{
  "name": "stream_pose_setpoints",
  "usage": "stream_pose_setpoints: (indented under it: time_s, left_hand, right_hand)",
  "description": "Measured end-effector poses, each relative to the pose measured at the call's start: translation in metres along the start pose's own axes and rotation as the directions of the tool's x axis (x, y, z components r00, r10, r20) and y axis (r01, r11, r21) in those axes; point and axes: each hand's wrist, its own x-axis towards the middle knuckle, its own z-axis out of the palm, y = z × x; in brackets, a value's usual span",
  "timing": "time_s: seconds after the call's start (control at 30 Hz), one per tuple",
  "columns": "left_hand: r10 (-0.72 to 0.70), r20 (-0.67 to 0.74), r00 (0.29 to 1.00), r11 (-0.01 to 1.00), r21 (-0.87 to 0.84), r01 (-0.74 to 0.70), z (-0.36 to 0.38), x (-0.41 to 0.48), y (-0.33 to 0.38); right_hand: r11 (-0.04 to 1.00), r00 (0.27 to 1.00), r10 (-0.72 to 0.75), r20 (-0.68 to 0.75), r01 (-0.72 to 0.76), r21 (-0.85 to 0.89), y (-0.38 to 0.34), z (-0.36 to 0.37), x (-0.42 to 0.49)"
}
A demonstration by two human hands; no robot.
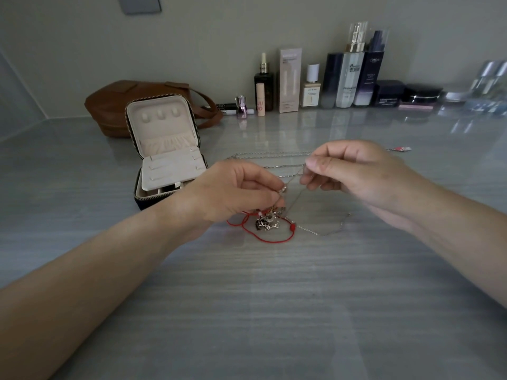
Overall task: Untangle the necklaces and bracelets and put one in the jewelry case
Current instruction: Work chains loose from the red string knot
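- Left hand (236, 190) is pinching a small silvery piece at its fingertips, just above the knot (267, 222) of charms and cords; the other fingers are curled under.
- Right hand (351, 171) is pinching a fine silver chain (297, 187) between thumb and forefinger. The chain is running down at a slant toward the knot.
- The knot is lying on the surface (274, 297), between the hands and slightly nearer the person. A red cord bracelet (274, 238) is looping out of it, and another thin chain (323, 231) is trailing off to the right.
- More chains (269, 154) are lying stretched out behind the hands, apart from the knot.
- The jewelry case (164, 149) is standing open to the left, lid upright, near the left wrist; I cannot see any necklace in it.
- Handling judgement: every piece is looking very light and fully limp. The fine chains are likely slippery and prone to kinking or snapping if tugged.
- The red cord is looking softer and grippier, so it is probably tightening under pull rather than sliding.
- Best hold, judged: fingertip pinches close to the knot, one hand steadying the charms, the other feeding slack through.
- The clasp or charm end is giving the surest grip for lifting a freed piece to the case.
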Motion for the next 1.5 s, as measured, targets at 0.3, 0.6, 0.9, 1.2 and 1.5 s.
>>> stream_pose_setpoints:
  time_s: [0.3,0.6,0.9,1.2,1.5]
  left_hand:
    - [-0.006,-0.049,0.999,0.998,0.066,0.009,-0.001,0.001,-0.002]
    - [0.038,-0.079,0.996,0.998,0.055,-0.033,-0.001,0.003,-0.002]
    - [0.110,-0.087,0.990,0.991,0.089,-0.102,0.003,0.001,-0.002]
    - [0.154,-0.151,0.977,0.983,0.128,-0.135,0.003,0.003,-0.004]
    - [0.123,-0.184,0.975,0.982,0.166,-0.093,0.003,0.004,-0.003]
  right_hand:
    - [0.997,0.998,0.015,-0.064,-0.011,0.073,0.000,-0.001,0.002]
    - [0.948,0.998,-0.021,-0.063,0.000,-0.318,0.007,0.002,0.000]
    - [0.882,0.958,-0.278,0.068,0.282,-0.376,0.001,0.013,-0.007]
    - [0.896,0.981,-0.179,0.071,0.192,-0.400,0.000,0.014,-0.006]
    - [0.888,0.986,-0.164,0.016,0.154,-0.433,0.002,0.011,-0.006]
